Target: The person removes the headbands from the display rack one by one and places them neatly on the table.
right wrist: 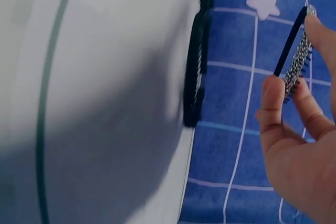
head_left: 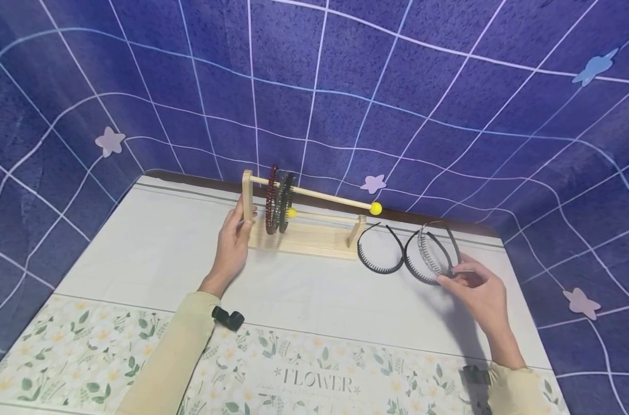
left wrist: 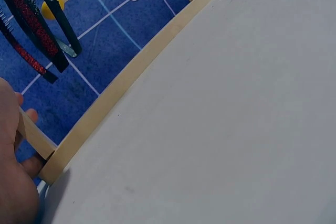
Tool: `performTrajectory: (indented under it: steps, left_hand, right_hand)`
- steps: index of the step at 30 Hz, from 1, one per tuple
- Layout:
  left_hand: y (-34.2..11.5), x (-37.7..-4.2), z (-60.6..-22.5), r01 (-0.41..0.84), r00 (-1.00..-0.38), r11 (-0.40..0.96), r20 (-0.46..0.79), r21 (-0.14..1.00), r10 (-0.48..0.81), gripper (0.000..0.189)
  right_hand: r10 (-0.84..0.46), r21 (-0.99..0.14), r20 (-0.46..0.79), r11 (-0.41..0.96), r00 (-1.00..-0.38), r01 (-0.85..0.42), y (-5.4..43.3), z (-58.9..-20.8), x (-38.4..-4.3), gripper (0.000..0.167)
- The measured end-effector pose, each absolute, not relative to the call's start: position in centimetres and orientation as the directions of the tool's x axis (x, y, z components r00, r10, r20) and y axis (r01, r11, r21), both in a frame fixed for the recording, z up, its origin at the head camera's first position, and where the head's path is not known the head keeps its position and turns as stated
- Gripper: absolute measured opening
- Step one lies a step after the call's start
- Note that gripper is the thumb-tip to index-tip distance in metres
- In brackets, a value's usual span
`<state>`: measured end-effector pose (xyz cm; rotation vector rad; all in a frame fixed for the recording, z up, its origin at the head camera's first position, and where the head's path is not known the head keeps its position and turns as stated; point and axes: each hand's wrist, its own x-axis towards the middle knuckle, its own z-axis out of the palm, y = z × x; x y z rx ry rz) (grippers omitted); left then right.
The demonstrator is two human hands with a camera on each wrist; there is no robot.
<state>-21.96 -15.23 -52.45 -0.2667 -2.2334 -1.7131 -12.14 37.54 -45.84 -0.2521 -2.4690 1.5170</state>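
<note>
By the left hand (head_left: 231, 248), the tall left post of a stand of pale wood (head_left: 319, 239) is gripped, with the fingers passed behind the post. The stand is placed near the back edge of a table covered with a white cloth (head_left: 304, 288), on which a flower pattern is printed along the front. On the upper rod (head_left: 335, 198), finished with a yellow ball (head_left: 376, 208), a glittering dark red headband (head_left: 270, 202) and glittering dark green headbands (head_left: 285, 202) are hung close together, near the left post; their exact number cannot be told. By the right hand (head_left: 477, 291), a silvery glittering headband with small teeth (right wrist: 298, 61) is pinched between thumb and fingers, and it is held raised above the table. Two thin black toothed headbands (head_left: 381, 271) are laid to the right of the stand, side by side; the farther one is partly overlapped, in the head view, by the silvery headband.
</note>
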Motion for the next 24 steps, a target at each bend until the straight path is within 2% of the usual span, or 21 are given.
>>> performTrajectory:
  steps: [9,15,24]
  left_hand:
    - [-15.1,-21.9,-52.4,0.341,-0.929,0.269,0.366,0.901,-0.045,0.073]
    - [-15.1,-22.0,-52.4,0.340,-0.930,0.271,0.365,0.901,-0.046,0.073]
    - [-15.3,-22.0,-52.4,0.331,-0.934,0.262,0.354,0.907,-0.046,0.072]
  right_hand:
    - [0.106,-0.745,0.219,0.660,-0.970,-0.096,41.3,-46.6,-12.4,0.036]
    - [0.020,-0.737,0.208,0.661,-0.978,-0.143,43.7,-47.2,-12.5,0.036]
    - [0.010,-0.712,0.131,0.697,-0.991,-0.087,46.8,-47.1,-12.6,0.038]
